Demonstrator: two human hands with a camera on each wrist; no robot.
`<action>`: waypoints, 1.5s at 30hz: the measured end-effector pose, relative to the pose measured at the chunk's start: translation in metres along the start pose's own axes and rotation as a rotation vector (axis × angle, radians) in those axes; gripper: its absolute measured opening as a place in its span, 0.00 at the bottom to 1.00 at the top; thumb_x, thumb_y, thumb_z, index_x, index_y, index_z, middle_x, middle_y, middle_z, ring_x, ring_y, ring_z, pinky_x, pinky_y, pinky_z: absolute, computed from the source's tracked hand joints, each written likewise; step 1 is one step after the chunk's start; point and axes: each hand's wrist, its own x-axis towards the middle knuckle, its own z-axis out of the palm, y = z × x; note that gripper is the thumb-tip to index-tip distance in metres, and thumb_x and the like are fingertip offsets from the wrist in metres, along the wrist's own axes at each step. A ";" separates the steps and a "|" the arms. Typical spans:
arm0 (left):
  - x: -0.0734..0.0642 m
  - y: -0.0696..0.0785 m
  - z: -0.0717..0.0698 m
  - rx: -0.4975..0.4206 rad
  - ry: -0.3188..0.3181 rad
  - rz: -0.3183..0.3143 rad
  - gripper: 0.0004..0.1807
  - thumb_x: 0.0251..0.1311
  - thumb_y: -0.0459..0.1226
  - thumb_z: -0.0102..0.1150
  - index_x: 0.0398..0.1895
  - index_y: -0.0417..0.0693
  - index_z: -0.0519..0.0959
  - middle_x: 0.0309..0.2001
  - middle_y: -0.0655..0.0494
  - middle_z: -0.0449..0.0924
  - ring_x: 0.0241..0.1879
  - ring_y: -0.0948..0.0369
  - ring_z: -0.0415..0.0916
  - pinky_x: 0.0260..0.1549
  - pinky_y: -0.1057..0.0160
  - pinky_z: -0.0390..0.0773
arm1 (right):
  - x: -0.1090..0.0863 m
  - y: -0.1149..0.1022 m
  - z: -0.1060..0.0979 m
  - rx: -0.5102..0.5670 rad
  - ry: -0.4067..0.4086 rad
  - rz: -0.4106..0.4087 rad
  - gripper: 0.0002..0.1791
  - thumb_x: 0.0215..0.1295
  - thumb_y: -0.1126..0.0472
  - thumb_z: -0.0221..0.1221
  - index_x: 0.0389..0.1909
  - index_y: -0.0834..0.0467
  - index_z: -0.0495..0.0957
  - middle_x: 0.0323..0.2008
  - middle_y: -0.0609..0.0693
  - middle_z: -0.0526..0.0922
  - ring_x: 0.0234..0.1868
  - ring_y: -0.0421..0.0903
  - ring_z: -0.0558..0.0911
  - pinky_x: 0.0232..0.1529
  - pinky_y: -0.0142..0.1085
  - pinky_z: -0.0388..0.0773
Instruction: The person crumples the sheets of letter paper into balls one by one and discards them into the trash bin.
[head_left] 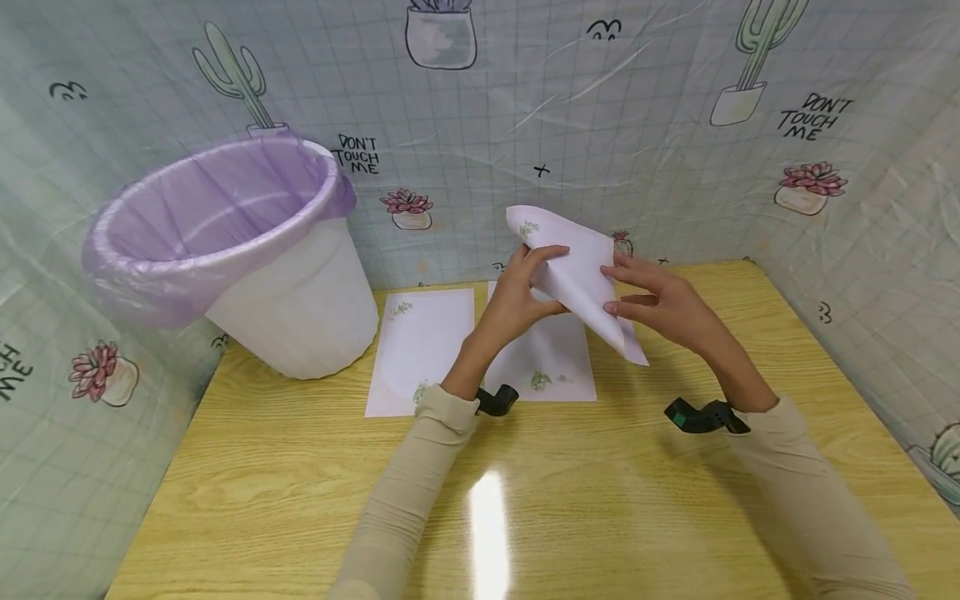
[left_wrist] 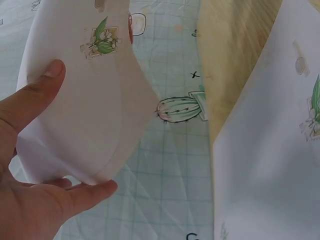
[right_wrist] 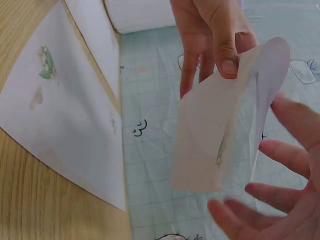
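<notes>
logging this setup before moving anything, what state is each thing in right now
Raised stationery sheet, curled over, off the wooden tabletop
Stationery sheet nearer the bin, lying flat, partly hidden by an arm
Other stationery sheet, lying flat, partly covered from above
White bin, open-topped, lined; bottom not visible
Purple bin liner, spread open, folded over the rim
Left hand, pinching the raised sheet
Right hand, fingers spread, at its edge

Head cam looks forward-down over table (head_left: 600, 517), from farthest. Wrist cams (head_left: 702, 417) sit close in, facing cloth (head_left: 480, 125); both share left hand (head_left: 516, 296) and raised sheet (head_left: 581, 271).
</notes>
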 end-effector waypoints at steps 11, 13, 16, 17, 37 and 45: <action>0.000 0.003 -0.001 0.056 -0.001 0.068 0.35 0.45 0.34 0.74 0.60 0.51 0.74 0.67 0.47 0.56 0.66 0.58 0.58 0.57 0.64 0.70 | 0.003 -0.016 0.006 -0.236 -0.066 -0.112 0.54 0.44 0.49 0.74 0.72 0.51 0.56 0.72 0.53 0.53 0.69 0.59 0.58 0.60 0.61 0.62; 0.000 0.006 -0.001 0.072 -0.008 0.096 0.34 0.45 0.34 0.74 0.60 0.50 0.74 0.68 0.47 0.56 0.65 0.57 0.59 0.56 0.65 0.70 | 0.004 -0.019 0.010 -0.282 -0.070 -0.148 0.58 0.43 0.48 0.74 0.73 0.50 0.52 0.73 0.55 0.51 0.69 0.61 0.56 0.59 0.61 0.63; -0.001 0.012 0.000 0.077 -0.030 0.104 0.33 0.46 0.33 0.73 0.59 0.48 0.75 0.65 0.47 0.60 0.62 0.57 0.63 0.55 0.66 0.71 | 0.005 -0.022 0.014 -0.406 -0.038 -0.203 0.59 0.42 0.47 0.74 0.74 0.52 0.52 0.74 0.57 0.46 0.70 0.63 0.54 0.57 0.61 0.65; -0.001 0.014 0.000 0.068 -0.036 0.093 0.32 0.46 0.32 0.73 0.59 0.48 0.75 0.64 0.47 0.62 0.61 0.57 0.65 0.54 0.67 0.72 | 0.005 -0.022 0.016 -0.442 -0.017 -0.221 0.58 0.42 0.47 0.74 0.73 0.53 0.53 0.73 0.58 0.47 0.69 0.63 0.55 0.56 0.60 0.66; -0.011 0.021 -0.019 -0.625 -0.173 -0.213 0.46 0.59 0.31 0.61 0.75 0.58 0.46 0.70 0.52 0.49 0.70 0.58 0.55 0.59 0.59 0.69 | 0.005 -0.017 0.020 -0.452 0.366 -0.401 0.31 0.43 0.59 0.75 0.51 0.60 0.78 0.49 0.58 0.80 0.45 0.57 0.81 0.41 0.53 0.78; -0.013 0.015 -0.017 -0.035 -0.022 -0.130 0.24 0.64 0.52 0.54 0.62 0.59 0.73 0.71 0.52 0.46 0.70 0.54 0.46 0.61 0.48 0.65 | 0.004 -0.013 0.018 -0.348 0.416 -0.346 0.22 0.47 0.60 0.73 0.45 0.60 0.82 0.40 0.55 0.84 0.35 0.51 0.82 0.33 0.43 0.76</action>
